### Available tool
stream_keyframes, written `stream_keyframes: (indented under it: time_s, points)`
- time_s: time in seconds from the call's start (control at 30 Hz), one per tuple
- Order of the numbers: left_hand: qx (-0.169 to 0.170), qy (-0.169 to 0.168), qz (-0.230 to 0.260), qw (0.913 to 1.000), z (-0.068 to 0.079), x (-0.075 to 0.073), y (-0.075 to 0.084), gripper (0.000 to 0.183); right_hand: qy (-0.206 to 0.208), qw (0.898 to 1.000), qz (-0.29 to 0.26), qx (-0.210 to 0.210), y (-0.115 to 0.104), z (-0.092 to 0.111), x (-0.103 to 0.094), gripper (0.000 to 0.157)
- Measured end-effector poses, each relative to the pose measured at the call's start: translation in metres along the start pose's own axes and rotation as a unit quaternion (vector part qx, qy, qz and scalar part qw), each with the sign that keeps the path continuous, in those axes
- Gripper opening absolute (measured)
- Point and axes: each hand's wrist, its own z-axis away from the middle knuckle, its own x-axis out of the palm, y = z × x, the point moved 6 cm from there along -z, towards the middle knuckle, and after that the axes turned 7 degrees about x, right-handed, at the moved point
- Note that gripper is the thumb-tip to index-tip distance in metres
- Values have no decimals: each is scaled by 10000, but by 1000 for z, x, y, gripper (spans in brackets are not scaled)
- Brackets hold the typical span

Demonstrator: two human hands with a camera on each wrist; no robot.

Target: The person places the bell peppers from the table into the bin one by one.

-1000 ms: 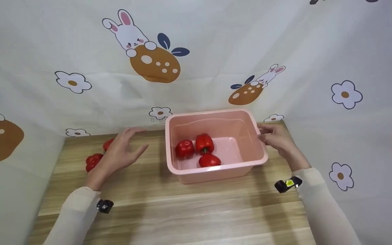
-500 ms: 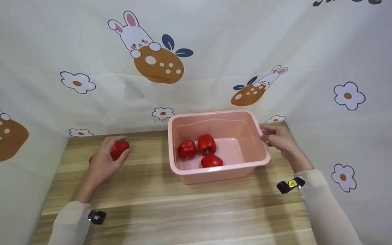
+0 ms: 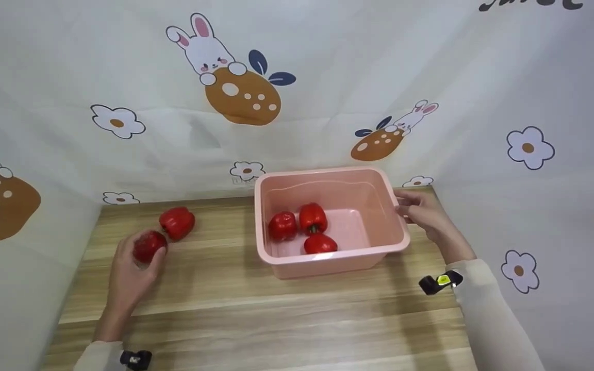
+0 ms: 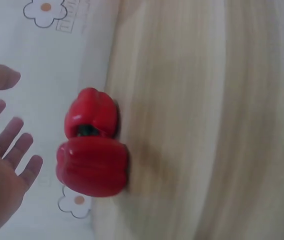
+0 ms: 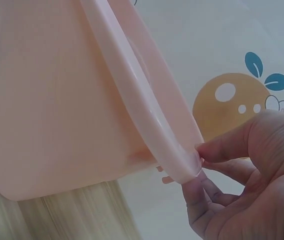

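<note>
My left hand [image 3: 129, 278] reaches over the left of the table, thumb and fingers spread on either side of a red bell pepper [image 3: 148, 247] in the head view. In the left wrist view its fingers are apart, with a gap to that bell pepper [image 4: 94, 167]. A second red bell pepper [image 3: 178, 222] lies just behind, its green stem facing the first. My right hand [image 3: 427, 214] pinches the right rim of a pink plastic tub [image 3: 330, 257], thumb above and fingers below in the right wrist view. Inside the tub sit three red bell peppers [image 3: 313, 218].
A wood-grain table [image 3: 256, 330] bears everything. White sheeting [image 3: 312, 62] printed with rabbits and flowers closes off the back and both sides, close behind the tub. Black cameras are strapped at both cream sleeves.
My left hand has moved left and toward me, from above the rear loose bell pepper to the nearer one, uncovering the rear one. The right hand keeps its hold on the tub.
</note>
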Motion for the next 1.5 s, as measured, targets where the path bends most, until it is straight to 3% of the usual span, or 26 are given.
stream_keyframes:
  time_s: [0.17,0.33,0.53,1.0,1.27,1.5]
  points:
    - [-726,26,88,9973,14,-5,-19,70,-80,9998,-182,53,5,-1,0,57]
    - [-1137,-3,318,9930,32,-4,-38,74,-191,9991,-343,185,8,-2,-1,59]
    - [-1728,-54,485,9837,53,2,-60,81,-292,9991,-167,273,5,-2,-2,60]
    - [-1567,175,785,9844,49,18,-81,96,-336,9990,-22,310,0,-3,0,58]
    - [-1589,36,718,9847,36,30,-86,99,-71,9984,557,-23,-7,-1,1,57]
    - [-1609,10,772,9839,18,36,-85,105,8,9984,551,-130,-10,-1,-1,55]
